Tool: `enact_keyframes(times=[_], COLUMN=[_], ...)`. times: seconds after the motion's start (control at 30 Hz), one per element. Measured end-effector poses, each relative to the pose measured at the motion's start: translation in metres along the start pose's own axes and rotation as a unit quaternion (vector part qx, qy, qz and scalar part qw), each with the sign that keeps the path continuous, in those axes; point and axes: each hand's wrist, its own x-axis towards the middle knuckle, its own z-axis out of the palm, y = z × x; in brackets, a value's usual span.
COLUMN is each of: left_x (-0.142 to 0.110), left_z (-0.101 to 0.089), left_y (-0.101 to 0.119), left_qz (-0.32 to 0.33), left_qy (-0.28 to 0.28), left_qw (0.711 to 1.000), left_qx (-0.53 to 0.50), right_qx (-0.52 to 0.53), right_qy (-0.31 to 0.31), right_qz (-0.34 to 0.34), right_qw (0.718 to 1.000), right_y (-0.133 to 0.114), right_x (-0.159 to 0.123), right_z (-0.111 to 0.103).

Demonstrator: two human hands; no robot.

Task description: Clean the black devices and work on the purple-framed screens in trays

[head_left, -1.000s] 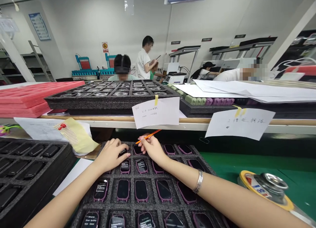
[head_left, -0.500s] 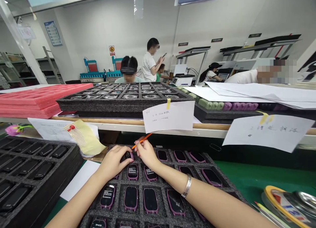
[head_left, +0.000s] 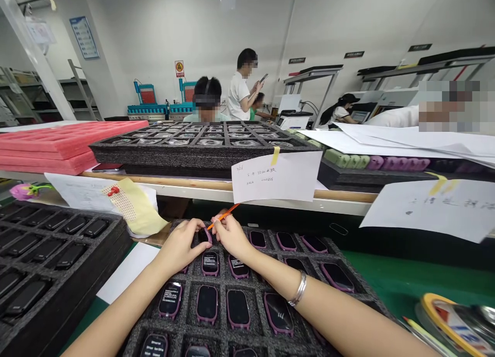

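Observation:
My left hand [head_left: 186, 243] is closed around a purple-framed smartwatch body [head_left: 205, 235] at the far side of a black foam tray [head_left: 257, 290]. In my right hand [head_left: 231, 237] is a thin orange stick-like tool [head_left: 228, 213], gripped like a pen, its lower tip at the edge of that watch. Whether the tip touches the watch I cannot tell. More purple watch bodies lie face up in the tray's compartments. White text shows on some screens, such as one watch [head_left: 210, 263] just below my hands; another [head_left: 207, 303] is dark.
A second foam tray [head_left: 58, 295] with black watch bodies stands at left. Beyond, a shelf carries pink foam [head_left: 73, 140], a foam tray stack [head_left: 201, 158] and hanging paper notes [head_left: 276, 176]. A yellow-rimmed tape roll [head_left: 444, 316] lies at right. Several people are in the background.
The view has shifted slightly. My left hand still holds the watch, and the orange tool's tip stays at its edge; the screen now looks dark and turned more away.

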Motion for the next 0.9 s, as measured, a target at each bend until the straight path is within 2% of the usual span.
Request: enact_keyframes(times=[0.2, 0.37, 0.57, 0.73, 0.9], left_x=[-0.001, 0.0, -0.012, -0.023, -0.023], left_z=[-0.001, -0.006, -0.019, -0.021, -0.02], left_y=[-0.002, -0.01, -0.023, -0.032, -0.033], left_qz=[-0.045, -0.032, -0.016, -0.022, -0.031], left_qy=[0.028, 0.019, 0.029, 0.05, 0.058], left_qw=[0.996, 0.995, 0.996, 0.998, 0.998], left_qx=[0.078, 0.097, 0.08, 0.021, -0.021], right_qx=[-0.008, -0.001, 0.021, 0.015, 0.005], right_qy=[0.006, 0.026, 0.034, 0.017, -0.029], right_qz=[-0.011, -0.013, -0.025, -0.054, -0.043], right_qw=[1.0, 1.0, 0.999, 0.998, 0.999], right_y=[0.003, 0.002, -0.005, -0.023, -0.037], right_x=[0.0, -0.001, -0.004, -0.01, -0.003], right_z=[-0.001, 0.001, 0.003, 0.006, 0.026])
